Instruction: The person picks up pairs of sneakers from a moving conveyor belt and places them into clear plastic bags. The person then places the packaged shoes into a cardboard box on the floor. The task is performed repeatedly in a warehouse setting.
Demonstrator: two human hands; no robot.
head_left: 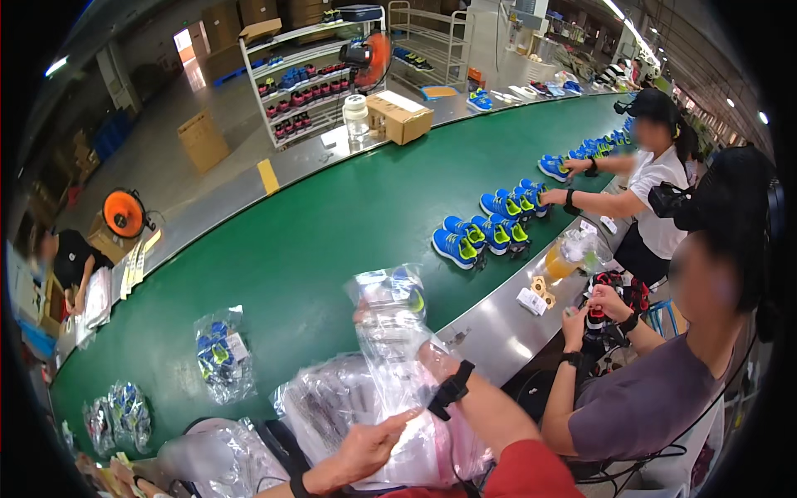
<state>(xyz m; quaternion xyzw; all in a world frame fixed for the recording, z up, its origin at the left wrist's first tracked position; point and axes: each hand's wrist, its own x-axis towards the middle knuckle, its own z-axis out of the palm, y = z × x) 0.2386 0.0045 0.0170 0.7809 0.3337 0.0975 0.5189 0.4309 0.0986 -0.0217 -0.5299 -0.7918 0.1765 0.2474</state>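
A clear plastic bag (386, 349) stretches over the green conveyor belt in front of me. Blue shoes (407, 290) show through its far end. My right hand (386, 311) reaches into this bag beside the shoes; glare and blur on the film hide how its fingers lie. Lower down, my left hand (369, 452) is closed, thumb and forefinger pinching the bag's near edge. Beneath both hands lies a pile of empty clear bags (328, 407). To the left, a bagged pair of blue shoes (222, 357) rests on the belt.
Rows of unbagged blue shoes (490, 228) stand on the green belt (332, 216), where a co-worker (656, 166) touches them. Another co-worker (656, 390) sits close on my right. More bagged shoes (129, 415) lie far left. A cardboard box (398, 116) sits on the far ledge.
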